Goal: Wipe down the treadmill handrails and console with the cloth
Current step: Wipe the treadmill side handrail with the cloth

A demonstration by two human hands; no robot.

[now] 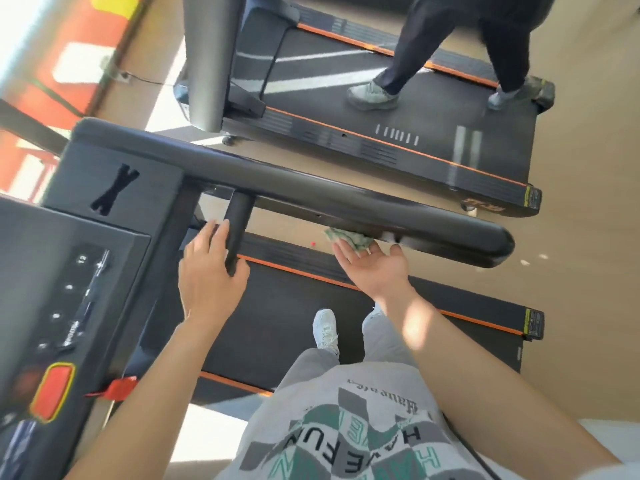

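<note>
The long black handrail runs across the middle of the view from the console at the left. My right hand is palm up under the rail's lower edge, thumb spread. Its fingers press a crumpled green-and-white cloth against the rail's underside, and the fingertips are hidden by the cloth. My left hand grips the short black grip bar that sticks out from the rail beside the console, fingers on one side and thumb on the other.
I stand on the black treadmill belt with orange edge strips. A red stop button and a red safety clip sit on the console. On a second treadmill beyond the rail, another person's legs are walking.
</note>
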